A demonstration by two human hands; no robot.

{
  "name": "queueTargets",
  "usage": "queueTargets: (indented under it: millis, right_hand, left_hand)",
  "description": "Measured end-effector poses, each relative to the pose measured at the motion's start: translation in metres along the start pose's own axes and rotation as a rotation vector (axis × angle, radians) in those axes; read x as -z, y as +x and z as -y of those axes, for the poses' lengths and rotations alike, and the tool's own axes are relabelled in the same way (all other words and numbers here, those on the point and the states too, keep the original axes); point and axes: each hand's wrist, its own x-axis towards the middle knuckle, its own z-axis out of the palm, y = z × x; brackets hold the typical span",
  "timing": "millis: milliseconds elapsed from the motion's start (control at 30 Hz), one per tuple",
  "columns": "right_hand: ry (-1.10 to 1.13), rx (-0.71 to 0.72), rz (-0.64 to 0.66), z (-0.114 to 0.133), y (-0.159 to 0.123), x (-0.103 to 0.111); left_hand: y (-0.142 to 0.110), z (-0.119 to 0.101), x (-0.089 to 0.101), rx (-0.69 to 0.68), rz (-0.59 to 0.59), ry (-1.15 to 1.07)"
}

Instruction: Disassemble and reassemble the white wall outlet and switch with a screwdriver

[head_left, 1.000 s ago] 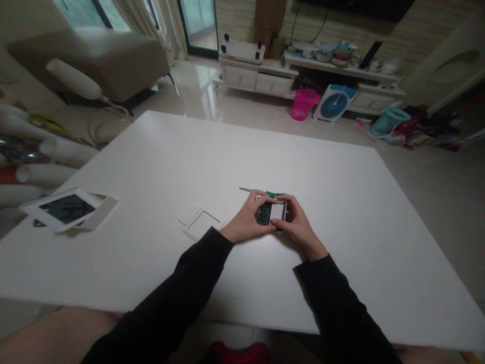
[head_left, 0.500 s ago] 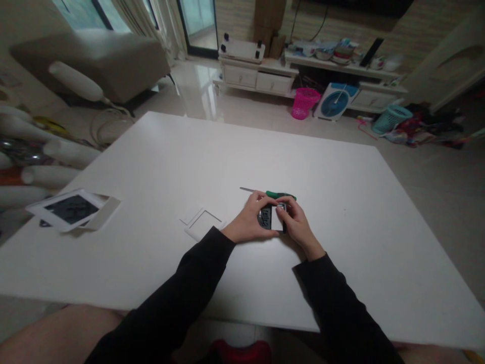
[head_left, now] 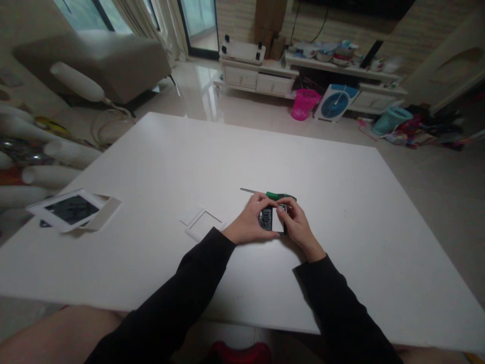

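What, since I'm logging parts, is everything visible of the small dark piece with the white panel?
The small dark piece looks plastic, with a pale-lined section at left and a flat, black-edged white panel at right. This face points toward the camera, over the table; contact beneath is hidden. The left grip spans its far and near edges; the right grip has its thumb on the panel.

black device (head_left: 266, 218) with white panel (head_left: 278, 223), green-and-black screwdriver (head_left: 272, 195), white tabletop (head_left: 364, 222), black sleeves (head_left: 178, 288), pink bin (head_left: 304, 104), blue-and-white fan (head_left: 335, 104)

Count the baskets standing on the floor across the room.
2: a pink basket beside the fan, and a teal basket farther right. Others may be hidden.
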Motion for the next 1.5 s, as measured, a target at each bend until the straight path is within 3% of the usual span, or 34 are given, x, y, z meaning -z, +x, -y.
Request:
queueTargets:
  millis: [400,900,1133,1267,1333,1400,1500]
  right_hand:
    - [-0.012,0.007,0.002,-0.002,0.001,0.001]
    - [-0.008,0.081,0.106,0.001,-0.001,0.002]
    - [-0.088,0.156,0.122,0.006,-0.003,-0.003]
    - [-0.138,0.162,0.113,0.003,-0.004,-0.005]
    - [-0.169,0.184,0.125,0.001,-0.004,-0.006]
    - [-0.201,0.21,0.146,0.0,-0.003,-0.006]
    - [-0.24,0.236,0.164,0.0,-0.001,-0.006]
  left_hand:
    - [0.0,-0.001,0.0,0.006,0.005,-0.004]
    - [0.0,0.003,0.001,-0.001,-0.021,0.041]
    - [-0.008,0.0,0.0,-0.045,-0.113,0.172]
    - [-0.018,-0.005,-0.003,-0.003,-0.157,0.258]
    - [-0.024,-0.009,0.004,0.019,-0.151,0.275]
    - [-0.032,-0.011,0.023,0.034,-0.14,0.263]
    - [-0.048,-0.005,0.07,0.219,-0.363,0.38]
